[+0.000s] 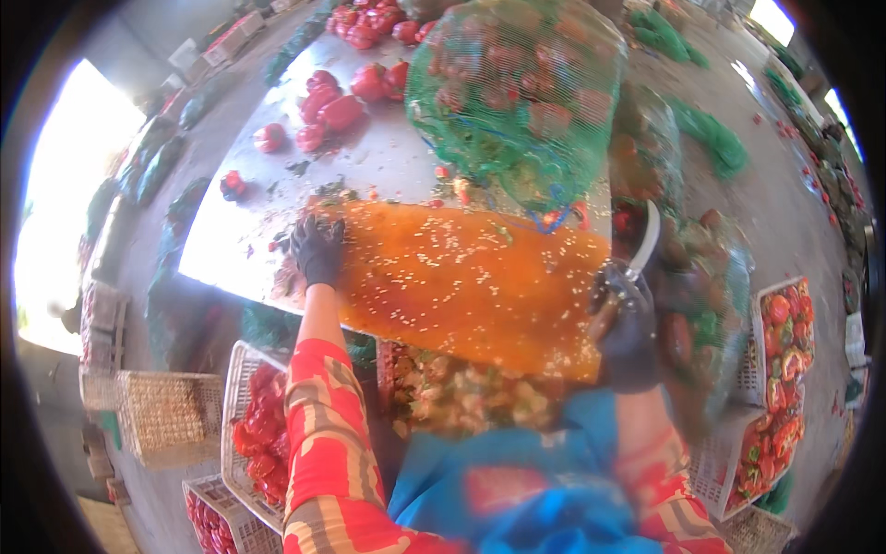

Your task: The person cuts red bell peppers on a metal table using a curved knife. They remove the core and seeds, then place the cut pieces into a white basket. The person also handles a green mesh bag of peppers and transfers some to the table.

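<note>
My left hand [318, 251], in a dark glove, rests at the left end of an orange cutting board [443, 277] and holds nothing that I can see. Its fingers are slightly apart, near stem scraps on the metal table [235, 239]. My right hand [628, 332], gloved as well, grips a knife [647, 242] at the board's right edge, its curved blade pointing up and away from me. Pale seeds lie scattered over the board. Beyond it, whole red bell peppers [340, 113] lie on the table beside a green mesh sack [516, 104] full of peppers.
Below the board's near edge is a container of pepper cores [457, 388]. A white crate of red peppers [235, 415] stands left, and crates of cut peppers [782, 346] stand right. Filled mesh sacks [713, 298] crowd the table's right side.
</note>
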`<state>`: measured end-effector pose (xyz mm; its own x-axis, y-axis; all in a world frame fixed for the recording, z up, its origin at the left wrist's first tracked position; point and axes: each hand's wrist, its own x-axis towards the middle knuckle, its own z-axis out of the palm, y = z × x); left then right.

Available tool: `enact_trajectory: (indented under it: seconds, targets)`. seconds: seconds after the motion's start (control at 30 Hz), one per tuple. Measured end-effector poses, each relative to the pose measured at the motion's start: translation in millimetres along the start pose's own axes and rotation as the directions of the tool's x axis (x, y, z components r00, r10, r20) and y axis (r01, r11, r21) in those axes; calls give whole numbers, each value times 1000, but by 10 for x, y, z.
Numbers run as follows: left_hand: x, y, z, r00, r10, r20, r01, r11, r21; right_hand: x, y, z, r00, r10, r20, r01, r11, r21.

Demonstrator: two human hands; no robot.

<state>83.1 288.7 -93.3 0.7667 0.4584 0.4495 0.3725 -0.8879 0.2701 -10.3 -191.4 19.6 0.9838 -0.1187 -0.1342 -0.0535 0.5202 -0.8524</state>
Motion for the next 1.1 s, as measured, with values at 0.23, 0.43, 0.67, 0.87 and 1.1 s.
enact_trajectory:
  seconds: [0.23, 0.43, 0.67, 0.87, 1.1]
  targets:
    - [-29, 1286, 447, 836, 507, 210, -516, 856, -11, 3, 68, 88, 999, 38, 2, -38, 998, -48]
    - [-740, 2197, 145, 825, 565, -2, -526, 767, -368, -26, 3, 52, 997, 58, 41, -60, 997, 48]
    - [-1449, 2413, -546, 555, 826, -98, -751, 448, -486, -126, -171, -171, 999, -45, 9, 44, 997, 69]
    - [-708, 2135, 85, 916, 396, 63, -365, 888, -281, -233, -394, -159, 999, 10, 48, -17, 990, 143]
    - [-503, 2799, 326, 910, 341, 235, -302, 934, -190, -190, -419, -191, 999, 29, 13, -30, 989, 146]
